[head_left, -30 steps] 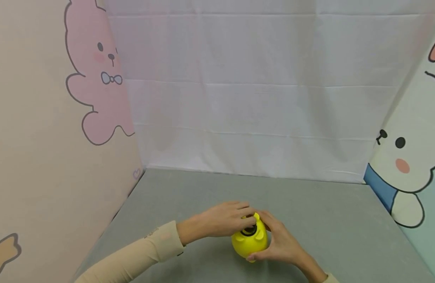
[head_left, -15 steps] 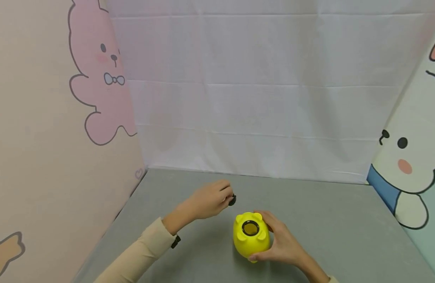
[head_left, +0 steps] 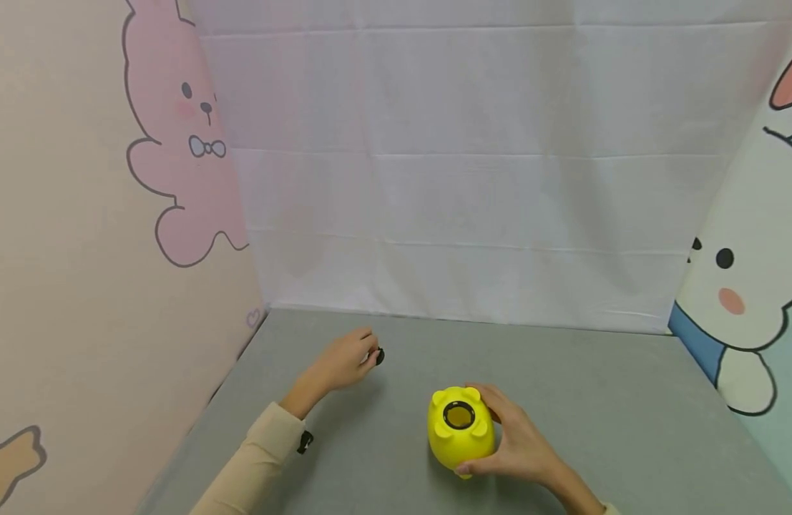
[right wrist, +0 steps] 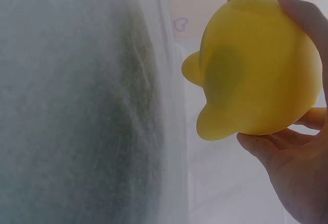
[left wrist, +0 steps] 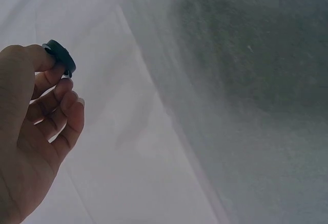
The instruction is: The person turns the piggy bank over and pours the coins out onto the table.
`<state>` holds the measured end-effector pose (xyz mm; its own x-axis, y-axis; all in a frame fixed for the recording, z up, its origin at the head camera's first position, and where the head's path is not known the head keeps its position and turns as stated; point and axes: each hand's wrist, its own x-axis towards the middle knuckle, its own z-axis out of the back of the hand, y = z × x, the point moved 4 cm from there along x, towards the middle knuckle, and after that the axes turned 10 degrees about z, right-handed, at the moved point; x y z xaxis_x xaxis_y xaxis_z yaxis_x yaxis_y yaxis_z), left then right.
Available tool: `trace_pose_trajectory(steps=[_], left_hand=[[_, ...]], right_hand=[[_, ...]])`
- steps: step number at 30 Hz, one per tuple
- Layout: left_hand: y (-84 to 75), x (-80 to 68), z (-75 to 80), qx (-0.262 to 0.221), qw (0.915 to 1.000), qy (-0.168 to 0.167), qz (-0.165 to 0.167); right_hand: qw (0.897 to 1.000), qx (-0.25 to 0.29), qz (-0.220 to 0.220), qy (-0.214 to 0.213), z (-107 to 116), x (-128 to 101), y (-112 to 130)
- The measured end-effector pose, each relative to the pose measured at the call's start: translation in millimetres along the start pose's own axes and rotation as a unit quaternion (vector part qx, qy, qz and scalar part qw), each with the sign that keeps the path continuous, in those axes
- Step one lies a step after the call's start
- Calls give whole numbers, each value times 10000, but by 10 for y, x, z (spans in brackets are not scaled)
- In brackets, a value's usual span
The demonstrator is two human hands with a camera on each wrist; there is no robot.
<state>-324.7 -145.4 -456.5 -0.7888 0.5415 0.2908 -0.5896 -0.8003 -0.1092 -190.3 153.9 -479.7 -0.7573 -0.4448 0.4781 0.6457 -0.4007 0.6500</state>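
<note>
A round yellow piggy bank (head_left: 458, 452) lies belly up on the grey table, its stubby feet pointing upward. Between the feet is an uncovered round opening (head_left: 458, 415) with a black rim. My right hand (head_left: 523, 442) grips the bank from its right side, thumb near and fingers on the far side; the right wrist view shows the smooth yellow body (right wrist: 261, 70) in that grasp. Farther left and back, above the table, my left hand (head_left: 344, 363) pinches a small black stopper (head_left: 380, 356). In the left wrist view the stopper (left wrist: 62, 58) sits between thumb and index finger.
The grey tabletop (head_left: 563, 379) runs back to a white cloth backdrop (head_left: 460, 179). On the left stands a beige panel (head_left: 99, 322) with a pink cartoon bear, and on the right a panel (head_left: 756, 286) with a white cartoon animal. A black strap (head_left: 305, 441) hangs at the left cuff.
My left hand has pulled the black stopper out of the bank's opening and carried it left and back. The right hand keeps its grip, and the bank has hardly shifted.
</note>
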Motion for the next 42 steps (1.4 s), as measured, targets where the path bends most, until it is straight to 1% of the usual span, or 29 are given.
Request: trace_pose_trajectory(steps=[4, 7, 12, 16, 19, 23, 28, 30, 33, 39, 42], left_hand=[[188, -63, -126, 252, 9991, 151, 321], [303, -110, -208, 387, 9982, 223, 410], [482, -167, -323, 417, 9964, 350, 645], [623, -209, -401, 549, 9933, 539, 864], [699, -237, -436, 627, 9912, 675, 946], [773, -266, -451, 563, 9893, 751, 1120], [851, -279, -465, 807, 9847, 797, 1325], [860, -280, -458, 873, 9836, 824, 1350], [854, -283, -447, 834, 9819, 924, 1425], [864, -281, -466, 752, 9757, 1174, 1689], [865, -278, -467, 710, 9751, 1189, 1734]], right_hand=[[10000, -5, 15, -22, 7, -7, -3], [10000, -7, 18, -41, 14, -20, -14], [10000, -17, -67, -48, 29, -46, -39], [9998, 20, -164, -55, 49, -60, -48], [9996, 67, -274, -64, 68, -65, -54], [9991, 76, -405, -65, 89, -66, -64], [9993, 56, -357, -79, 101, -61, -72], [9995, 58, -313, -90, 105, -59, -74], [9994, 51, -315, -95, 112, -59, -77], [9994, 92, -327, -98, 121, -56, -83], [9995, 110, -258, -114, 121, -62, -91]])
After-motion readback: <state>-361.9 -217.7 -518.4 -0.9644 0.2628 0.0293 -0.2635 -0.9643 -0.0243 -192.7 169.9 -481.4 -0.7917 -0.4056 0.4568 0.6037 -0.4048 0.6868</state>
